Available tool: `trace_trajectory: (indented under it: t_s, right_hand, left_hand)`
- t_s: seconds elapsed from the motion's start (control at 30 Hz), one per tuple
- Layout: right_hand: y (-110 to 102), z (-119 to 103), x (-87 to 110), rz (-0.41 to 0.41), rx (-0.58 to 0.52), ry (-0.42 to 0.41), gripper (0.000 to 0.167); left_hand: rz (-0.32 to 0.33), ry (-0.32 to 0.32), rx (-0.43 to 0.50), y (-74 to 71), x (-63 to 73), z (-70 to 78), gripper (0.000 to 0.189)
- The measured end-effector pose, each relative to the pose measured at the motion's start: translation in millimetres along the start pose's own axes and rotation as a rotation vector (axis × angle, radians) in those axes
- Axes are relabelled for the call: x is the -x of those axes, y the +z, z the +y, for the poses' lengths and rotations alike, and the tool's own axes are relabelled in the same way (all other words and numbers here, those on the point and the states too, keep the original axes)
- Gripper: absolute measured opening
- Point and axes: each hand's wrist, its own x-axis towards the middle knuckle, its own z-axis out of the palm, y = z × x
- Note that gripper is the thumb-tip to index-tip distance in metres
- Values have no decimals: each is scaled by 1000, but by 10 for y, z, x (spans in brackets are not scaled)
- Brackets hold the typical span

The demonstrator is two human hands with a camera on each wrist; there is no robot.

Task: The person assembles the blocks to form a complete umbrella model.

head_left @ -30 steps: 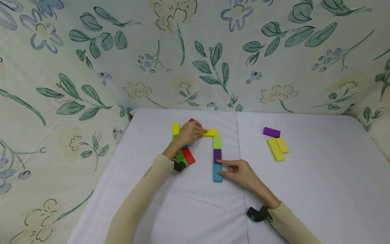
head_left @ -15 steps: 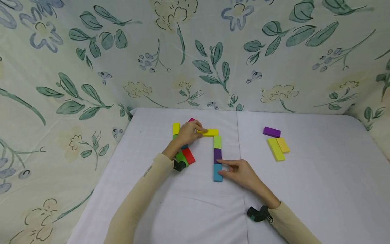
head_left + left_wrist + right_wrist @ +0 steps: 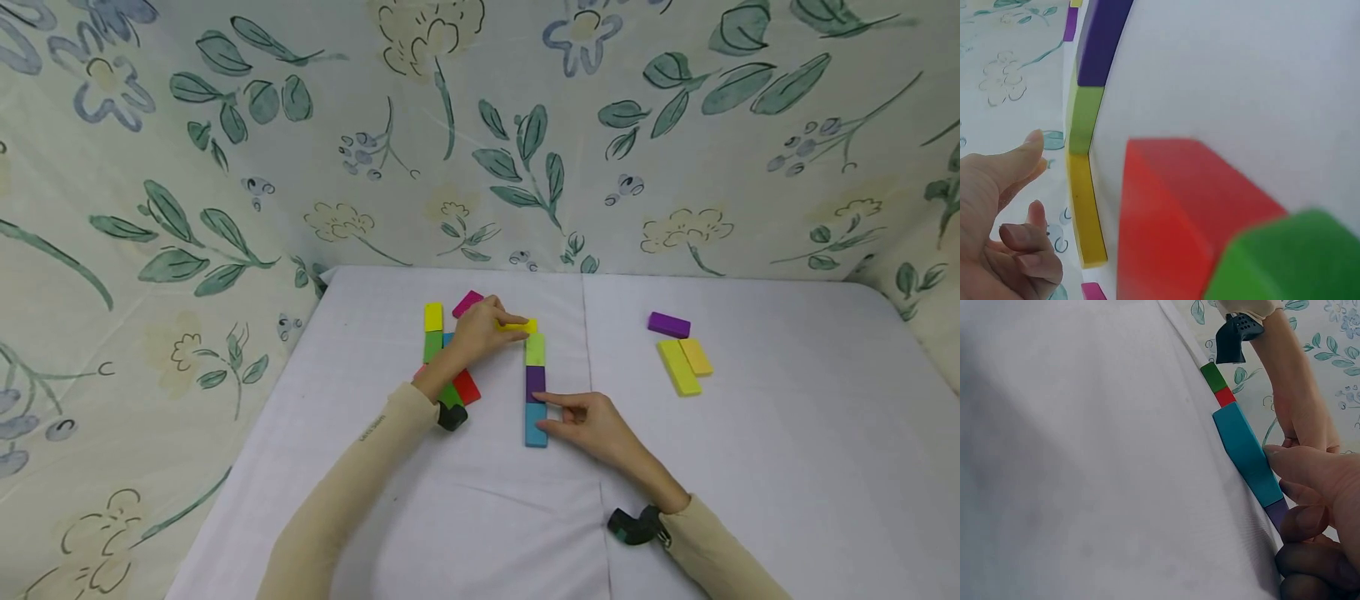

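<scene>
Four-sided wooden-looking blocks lie flat in an angled line: a yellow block [image 3: 531,326] across the top, then light green [image 3: 1085,119], purple [image 3: 535,379] and blue [image 3: 535,429] blocks running toward the person. My left hand [image 3: 480,332] reaches over the yellow block, thumb and index finger extended near its right end; the left wrist view shows nothing between them. On the line's right side, my right hand [image 3: 592,425] touches the purple block with its index finger and the blue block with its thumb, its other fingers bent.
Left of the line, partly under the left arm, lie a yellow block [image 3: 432,317], green block [image 3: 432,346], red block [image 3: 468,387] and pink block [image 3: 467,302]. At the right are a purple block [image 3: 669,325] and two yellowish blocks [image 3: 678,371]. White cloth [image 3: 787,467] covers the table.
My left hand has come off the yellow block's left part and shifted right toward its far end, uncovering more of the pink block. My right hand stays in place.
</scene>
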Motion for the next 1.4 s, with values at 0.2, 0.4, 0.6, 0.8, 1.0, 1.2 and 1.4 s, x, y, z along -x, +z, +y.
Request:
trace_trajectory:
  t_s: [0.2, 0.4, 0.6, 0.8, 1.0, 1.2, 1.4]
  right_hand:
    - [3, -1, 0, -4, -5, -1, 42]
    - [-8, -4, 7, -3, -1, -6, 42]
    - [-10, -11, 6, 4, -2, -10, 42]
    - [-72, -42, 19, -13, -31, -17, 45]
    - [-391, -30, 80, 112, 59, 5, 44]
    - [-822, 120, 215, 374, 228, 40, 42]
    - [-1104, 334, 376, 563, 368, 67, 42]
  left_hand:
    - [-30, 9, -71, 89, 11, 26, 38]
    - [-39, 56, -123, 121, 33, 23, 38]
    - [-37, 71, -146, 125, 24, 10, 37]
    - [-50, 46, -125, 124, 30, 11, 38]
    - [-63, 15, -104, 134, 31, 32, 38]
    - [-59, 2, -93, 134, 29, 42, 37]
    - [-70, -6, -94, 126, 28, 45, 37]
